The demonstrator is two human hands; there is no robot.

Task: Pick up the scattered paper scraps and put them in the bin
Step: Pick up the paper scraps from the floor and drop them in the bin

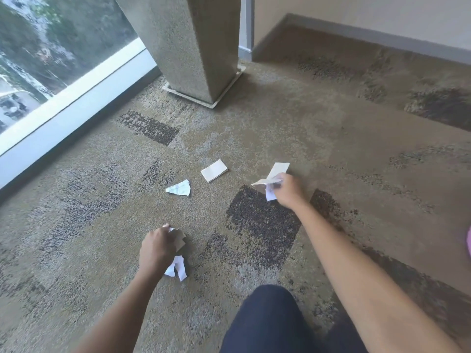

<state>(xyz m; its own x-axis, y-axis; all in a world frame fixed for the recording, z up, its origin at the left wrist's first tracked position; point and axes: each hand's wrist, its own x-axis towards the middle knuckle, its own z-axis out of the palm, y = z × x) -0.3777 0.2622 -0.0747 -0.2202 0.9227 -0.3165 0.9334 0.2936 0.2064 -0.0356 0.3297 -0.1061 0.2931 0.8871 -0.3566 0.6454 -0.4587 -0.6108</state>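
White paper scraps are split between your hands and the carpet [254, 138]: a torn scrap [179, 188] and a folded tan card [214, 170] lie loose between your arms. Both fists are already full, so reaching for more risks dropping what you carry, and no bin is in view. Your left hand [156, 247] curls around crumpled pieces [176, 268]; your right hand [286, 191] pinches a cardboard strip [276, 173] with more paper tucked beneath.
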